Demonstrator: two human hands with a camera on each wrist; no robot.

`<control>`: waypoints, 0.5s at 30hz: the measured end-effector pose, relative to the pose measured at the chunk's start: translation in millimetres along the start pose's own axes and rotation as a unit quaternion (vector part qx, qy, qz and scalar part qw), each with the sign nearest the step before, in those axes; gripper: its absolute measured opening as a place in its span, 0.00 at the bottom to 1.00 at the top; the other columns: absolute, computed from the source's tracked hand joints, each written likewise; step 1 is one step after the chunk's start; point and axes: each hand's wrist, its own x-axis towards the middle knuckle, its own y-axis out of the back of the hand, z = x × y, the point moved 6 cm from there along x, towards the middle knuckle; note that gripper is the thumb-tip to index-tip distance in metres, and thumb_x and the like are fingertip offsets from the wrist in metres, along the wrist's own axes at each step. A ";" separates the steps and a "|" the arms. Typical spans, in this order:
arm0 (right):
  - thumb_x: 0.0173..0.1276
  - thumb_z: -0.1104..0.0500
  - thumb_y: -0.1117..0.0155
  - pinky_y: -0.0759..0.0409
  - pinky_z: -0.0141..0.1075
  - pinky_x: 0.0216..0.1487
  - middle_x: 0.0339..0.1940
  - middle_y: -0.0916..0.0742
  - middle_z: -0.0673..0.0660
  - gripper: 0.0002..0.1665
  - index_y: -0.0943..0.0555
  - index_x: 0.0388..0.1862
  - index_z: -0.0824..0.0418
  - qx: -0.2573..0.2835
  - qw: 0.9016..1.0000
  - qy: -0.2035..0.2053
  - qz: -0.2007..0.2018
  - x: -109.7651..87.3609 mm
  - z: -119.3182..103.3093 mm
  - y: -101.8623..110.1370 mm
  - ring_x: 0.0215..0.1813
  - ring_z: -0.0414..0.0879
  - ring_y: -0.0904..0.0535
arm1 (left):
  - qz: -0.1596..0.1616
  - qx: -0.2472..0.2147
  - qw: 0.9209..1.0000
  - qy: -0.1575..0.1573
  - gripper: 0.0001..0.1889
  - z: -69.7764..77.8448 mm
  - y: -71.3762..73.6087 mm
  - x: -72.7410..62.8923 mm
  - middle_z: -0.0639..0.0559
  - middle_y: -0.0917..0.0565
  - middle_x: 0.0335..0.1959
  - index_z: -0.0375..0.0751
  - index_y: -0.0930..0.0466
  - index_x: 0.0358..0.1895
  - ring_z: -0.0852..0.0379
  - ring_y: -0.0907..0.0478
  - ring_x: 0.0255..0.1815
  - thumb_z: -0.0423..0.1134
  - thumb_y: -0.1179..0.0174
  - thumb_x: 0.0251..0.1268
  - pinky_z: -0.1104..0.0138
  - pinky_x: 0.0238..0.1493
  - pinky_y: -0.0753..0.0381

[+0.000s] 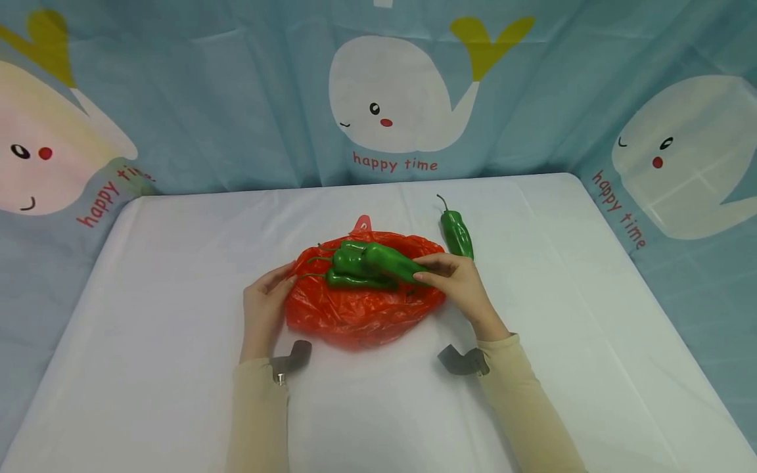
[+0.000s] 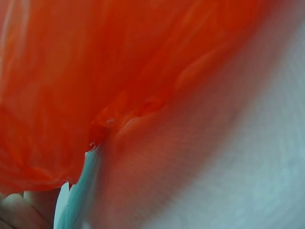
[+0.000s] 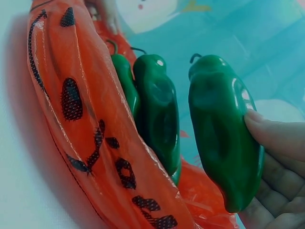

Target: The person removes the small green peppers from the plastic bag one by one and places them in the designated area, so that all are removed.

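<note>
A red plastic bag (image 1: 349, 325) lies with its mouth spread wide on the white table. My left hand (image 1: 261, 309) grips the bag's left rim; in the left wrist view the red plastic (image 2: 47, 86) hides most of that hand. Between thumb and fingers, my right hand (image 1: 467, 289) pinches a green pepper (image 1: 391, 261) by its tapered end, over the bag's right half. Beneath and beside it, more green peppers (image 1: 357, 281) rest in the bag, stems toward the left. The right wrist view shows the held pepper (image 3: 224, 129) apart from two others (image 3: 157, 105).
One more green pepper (image 1: 457, 233) lies on the white tablecloth (image 1: 562, 295), behind my right hand and right of the bag. A blue curtain (image 1: 248, 112) printed with whales hangs along the table's back and sides. Dark wrist mounts (image 1: 292, 358) stick out from both sleeves.
</note>
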 end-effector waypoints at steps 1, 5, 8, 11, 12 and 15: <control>0.58 0.65 0.30 0.19 0.33 0.47 0.43 0.15 0.61 0.16 0.17 0.46 0.68 0.000 1.000 0.001 0.000 -0.1 -0.1 0.2 0.45 0.49 0.17 | 0.000 0.000 1.000 -0.001 0.18 0.0 0.0 0.0 0.47 0.19 0.54 0.41 0.21 0.57 0.57 0.24 0.56 0.41 0.41 0.66 0.75 0.53 0.26; 0.58 0.66 0.30 0.19 0.33 0.46 0.43 0.14 0.62 0.16 0.17 0.46 0.68 0.000 1.000 0.006 0.005 -0.1 -0.3 1.9 0.44 0.49 0.17 | 0.000 0.003 1.000 0.005 0.18 -0.4 0.5 -0.4 0.47 0.19 0.54 0.42 0.21 0.57 0.58 0.25 0.57 0.41 0.41 0.66 0.72 0.56 0.27; 0.57 0.66 0.30 0.19 0.32 0.45 0.43 0.14 0.61 0.16 0.17 0.45 0.68 0.001 1.000 0.009 0.012 0.0 0.1 3.6 0.43 0.48 0.17 | 0.000 0.011 1.000 0.012 0.17 -1.0 0.9 -0.5 0.48 0.19 0.54 0.43 0.21 0.57 0.58 0.26 0.58 0.41 0.42 0.67 0.68 0.59 0.28; 0.57 0.66 0.30 0.19 0.32 0.45 0.43 0.14 0.61 0.16 0.17 0.45 0.68 0.002 1.000 0.013 0.019 0.2 0.5 5.7 0.43 0.46 0.17 | -0.001 0.015 1.000 0.016 0.17 -1.2 0.9 -0.3 0.49 0.19 0.54 0.43 0.21 0.57 0.58 0.27 0.59 0.42 0.43 0.67 0.65 0.60 0.29; 0.57 0.66 0.30 0.19 0.32 0.45 0.42 0.14 0.62 0.16 0.17 0.45 0.69 0.004 1.000 0.014 0.021 0.3 0.6 6.6 0.43 0.46 0.17 | -0.001 0.014 1.000 0.017 0.17 -1.1 0.8 -0.2 0.49 0.19 0.54 0.43 0.21 0.57 0.58 0.27 0.59 0.42 0.43 0.67 0.65 0.61 0.29; 0.57 0.67 0.30 0.19 0.32 0.45 0.42 0.14 0.63 0.16 0.17 0.45 0.70 0.009 0.999 0.016 0.028 0.5 0.8 9.3 0.42 0.44 0.17 | -0.002 0.013 1.000 0.018 0.18 -0.7 0.3 -0.2 0.49 0.19 0.55 0.43 0.21 0.57 0.58 0.27 0.59 0.42 0.43 0.67 0.64 0.61 0.30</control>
